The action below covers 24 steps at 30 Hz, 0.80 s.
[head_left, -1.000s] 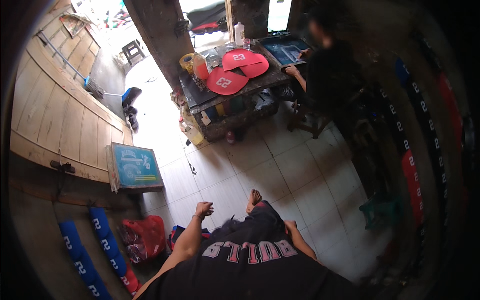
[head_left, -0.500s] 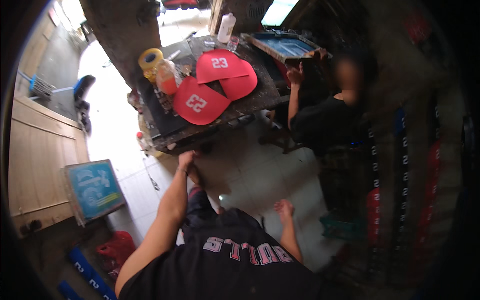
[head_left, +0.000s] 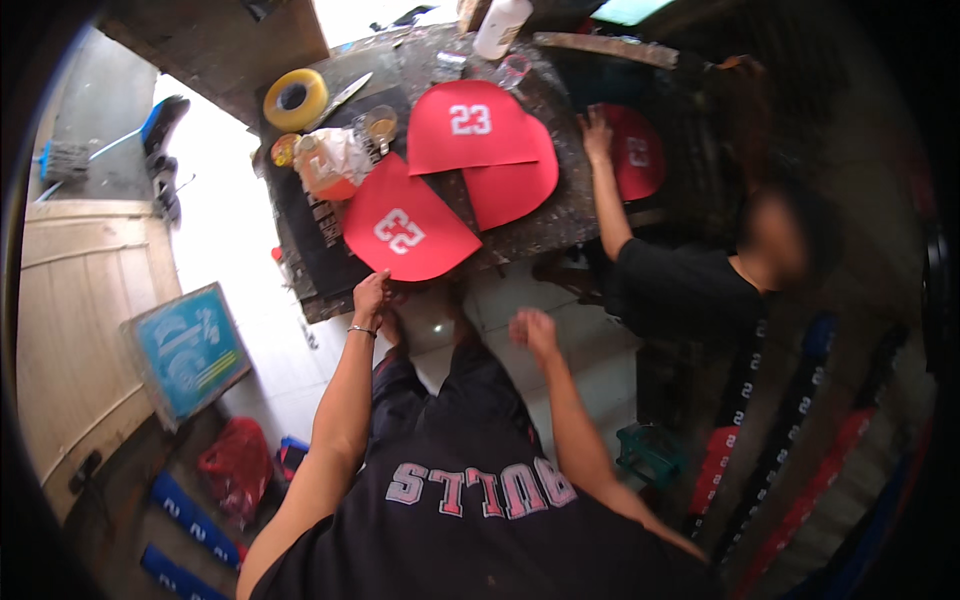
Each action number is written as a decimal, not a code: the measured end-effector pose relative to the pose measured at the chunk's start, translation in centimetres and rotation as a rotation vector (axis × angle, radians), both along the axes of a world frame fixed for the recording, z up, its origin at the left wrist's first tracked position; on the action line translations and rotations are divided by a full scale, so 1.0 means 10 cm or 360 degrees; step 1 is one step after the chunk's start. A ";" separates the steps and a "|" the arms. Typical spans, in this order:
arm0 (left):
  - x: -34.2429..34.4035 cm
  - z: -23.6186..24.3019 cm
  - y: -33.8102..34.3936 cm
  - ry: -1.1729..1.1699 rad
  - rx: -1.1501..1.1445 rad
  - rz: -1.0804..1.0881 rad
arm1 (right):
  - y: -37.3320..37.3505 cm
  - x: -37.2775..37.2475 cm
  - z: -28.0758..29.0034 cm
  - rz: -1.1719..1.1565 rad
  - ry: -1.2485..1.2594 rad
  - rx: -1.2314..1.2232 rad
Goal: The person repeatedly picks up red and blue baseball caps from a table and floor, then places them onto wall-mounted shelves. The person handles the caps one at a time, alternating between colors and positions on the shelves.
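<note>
Head view shows my left hand (head_left: 370, 298) touching the near edge of the red fabric piece (head_left: 405, 232) on the table (head_left: 560, 215), fingers curled; my right hand (head_left: 532, 330) hangs loosely open, empty, farther away.

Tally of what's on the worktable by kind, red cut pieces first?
Red fabric pieces: 4
Yellow tape roll: 1
White bottle: 1
Orange-and-white bag: 1
Total: 7
Left hand touches the nearest red piece's edge; right hand holds nothing.

Cloth panels (head_left: 455, 175) on worktable (head_left: 560, 215), tape roll (head_left: 294, 98) at its left, framed screen (head_left: 190, 350) on floor left
</note>
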<state>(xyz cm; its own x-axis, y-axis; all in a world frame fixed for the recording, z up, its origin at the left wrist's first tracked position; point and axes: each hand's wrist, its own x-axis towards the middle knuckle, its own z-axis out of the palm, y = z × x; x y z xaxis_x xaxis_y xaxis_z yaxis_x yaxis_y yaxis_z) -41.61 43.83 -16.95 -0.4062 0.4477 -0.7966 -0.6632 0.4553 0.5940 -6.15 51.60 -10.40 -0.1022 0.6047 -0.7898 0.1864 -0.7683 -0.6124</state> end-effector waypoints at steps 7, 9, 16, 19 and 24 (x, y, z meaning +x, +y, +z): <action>-0.21 1.37 -0.43 0.0398 -0.0113 0.0027 | 2.22 -1.80 -0.82 -0.0883 0.1058 -0.0540; -0.17 1.67 -0.68 0.0589 -0.0229 0.0021 | 2.51 -2.08 -1.06 -0.0968 0.0992 -0.0565; 0.11 2.17 -1.50 0.1137 -0.0399 0.0236 | 2.94 -2.56 -1.21 -0.1370 0.0613 -0.0800; 0.35 2.23 -1.92 0.1174 -0.0354 0.0543 | 2.93 -2.45 -0.98 -0.1200 0.0621 -0.0450; 0.98 2.16 -2.75 0.0932 -0.0398 0.1033 | 2.55 -2.18 0.24 -0.0713 0.1221 0.0556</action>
<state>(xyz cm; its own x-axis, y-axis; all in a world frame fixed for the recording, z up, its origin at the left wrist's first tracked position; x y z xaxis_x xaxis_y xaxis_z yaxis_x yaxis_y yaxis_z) -31.85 16.29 4.66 -0.8886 -0.1686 -0.4267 -0.4575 0.2581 0.8509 -27.93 77.07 -7.96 -0.2189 0.9025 -0.3708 -0.6287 -0.4211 -0.6538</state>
